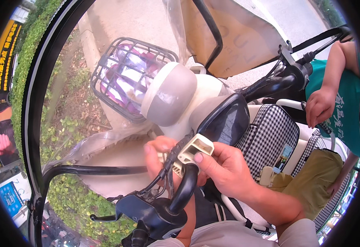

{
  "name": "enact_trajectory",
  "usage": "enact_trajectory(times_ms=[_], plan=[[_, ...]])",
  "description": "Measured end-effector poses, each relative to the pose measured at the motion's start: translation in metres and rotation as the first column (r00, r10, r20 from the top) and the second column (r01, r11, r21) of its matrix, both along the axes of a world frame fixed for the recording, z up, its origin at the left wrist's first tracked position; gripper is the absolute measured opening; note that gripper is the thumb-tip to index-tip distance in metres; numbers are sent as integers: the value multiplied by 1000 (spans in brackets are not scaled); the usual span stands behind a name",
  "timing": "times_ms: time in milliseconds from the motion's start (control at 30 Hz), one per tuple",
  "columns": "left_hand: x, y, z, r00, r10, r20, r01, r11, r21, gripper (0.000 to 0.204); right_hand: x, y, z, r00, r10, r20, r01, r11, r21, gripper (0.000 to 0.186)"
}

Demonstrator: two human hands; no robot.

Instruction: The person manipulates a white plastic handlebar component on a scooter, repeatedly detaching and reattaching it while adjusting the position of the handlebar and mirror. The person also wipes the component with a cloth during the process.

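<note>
If the black cables (168, 161) snag, the cream bracket (189, 153) could slip from the right hand (229, 171), fingers clamped on it; the left hand's (155, 154) grip I cannot tell.

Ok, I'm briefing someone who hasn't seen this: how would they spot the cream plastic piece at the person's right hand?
Start with the black handlebar at lower centre. Follow it up to the right hand, which grips the cream plastic piece by its edge. Its pale colour and hollow opening set it apart from the dark cables beside it.
</note>
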State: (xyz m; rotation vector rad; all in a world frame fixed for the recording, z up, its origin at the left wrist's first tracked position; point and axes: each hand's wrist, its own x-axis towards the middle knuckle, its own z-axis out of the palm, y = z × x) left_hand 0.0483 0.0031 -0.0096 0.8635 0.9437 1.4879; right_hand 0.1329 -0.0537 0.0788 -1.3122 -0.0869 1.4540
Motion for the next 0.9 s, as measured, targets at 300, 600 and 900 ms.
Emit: enact_trajectory(times_ms=[300,600,900], plan=[[-2,14,41,903,-84,421,234,919,-318,24,0,-3,0,992,21,125,-33,995,96,25],[-5,3,-15,979,108,-174,-66,971,231,37,5,-3,5,995,55,80,-62,994,88,26],[-27,11,-6,911,-97,-402,250,903,350,43,16,-1,12,985,103,-138,-109,993,-41,30]])
